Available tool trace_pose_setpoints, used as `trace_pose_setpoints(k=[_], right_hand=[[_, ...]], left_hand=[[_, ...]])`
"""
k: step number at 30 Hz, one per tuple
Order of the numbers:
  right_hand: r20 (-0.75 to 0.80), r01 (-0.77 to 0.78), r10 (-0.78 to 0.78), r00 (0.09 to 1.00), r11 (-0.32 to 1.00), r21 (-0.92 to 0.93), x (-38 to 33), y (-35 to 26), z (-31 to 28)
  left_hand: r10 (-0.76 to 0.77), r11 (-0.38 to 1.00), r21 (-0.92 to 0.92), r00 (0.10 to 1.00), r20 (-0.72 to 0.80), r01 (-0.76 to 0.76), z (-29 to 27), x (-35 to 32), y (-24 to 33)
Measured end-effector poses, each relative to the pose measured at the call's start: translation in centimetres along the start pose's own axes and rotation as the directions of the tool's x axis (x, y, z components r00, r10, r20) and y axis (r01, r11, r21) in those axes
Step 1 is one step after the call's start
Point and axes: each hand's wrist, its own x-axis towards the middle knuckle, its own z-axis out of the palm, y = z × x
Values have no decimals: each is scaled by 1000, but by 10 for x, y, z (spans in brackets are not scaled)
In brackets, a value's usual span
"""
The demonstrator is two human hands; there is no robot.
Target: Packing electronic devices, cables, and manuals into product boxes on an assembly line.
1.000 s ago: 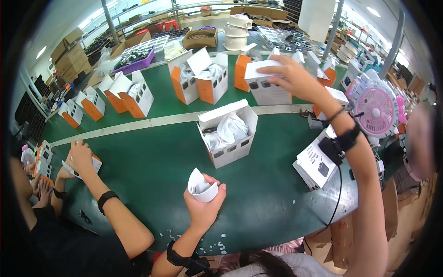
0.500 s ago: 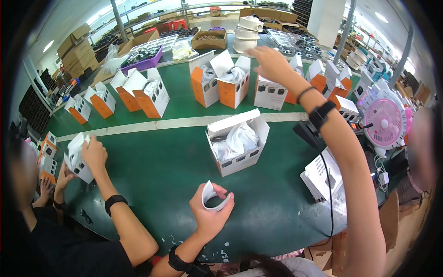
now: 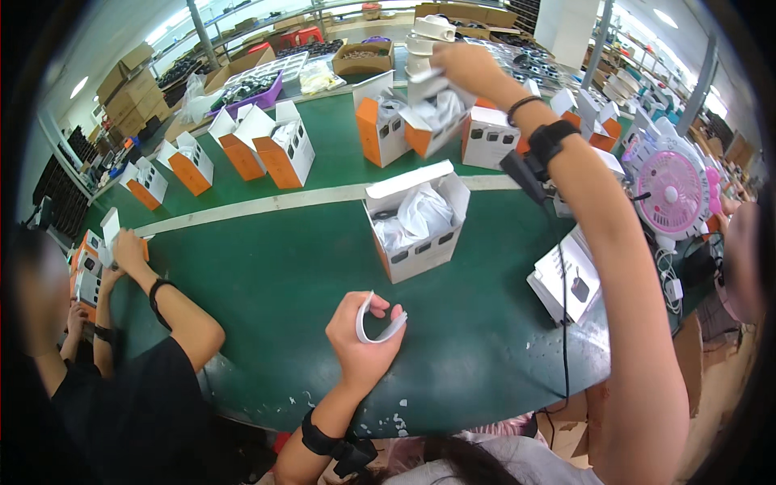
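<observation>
My left hand [image 3: 353, 343] is closed around a curled white booklet [image 3: 390, 330] above the green tabletop [image 3: 259, 291]. Just beyond it stands an open white and orange box [image 3: 425, 260], its flaps up and white-wrapped contents showing. At the far side, my right hand [image 3: 475, 71] grips the raised flap of another open orange and white box [image 3: 423, 141], which is tilted. White-wrapped contents show inside that box too. My right fingertips are partly hidden. A stack of white booklets [image 3: 568, 283] lies to the right, beside my right forearm.
More open boxes [image 3: 287, 153] stand in a row along the far side. A pink and white fan [image 3: 669, 191] is at the right, and a black cable [image 3: 565, 339] hangs by the booklets. At the left a co-worker's hand [image 3: 129, 249] handles a box. Stacked white rolls [image 3: 428, 44] stand behind.
My right hand has taken hold of a far box by its flap and tilted it. My left hand still holds the booklet. The co-worker's box has moved further left. The view has shifted slightly.
</observation>
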Motion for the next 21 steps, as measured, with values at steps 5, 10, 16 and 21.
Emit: trace_pose_setpoints(k=[5,10,16,21], right_hand=[[36,-132,130,991,990,51,-23,-3,-138],[-121,-151,231,965,875,460,-95,-38,-227],[124,-270,268,955,618,738,-167,-78,-227],[339,-262,-62,939,511,819,-176,-143,-199]], left_hand=[[-35,997,-60,998,48,38,-1,-13,3],[-288,492,-778,916,279,391,-15,-25,33],[188,-150,-688,704,685,710,-42,-43,64],[135,-176,-577,600,789,798,-48,-66,68]])
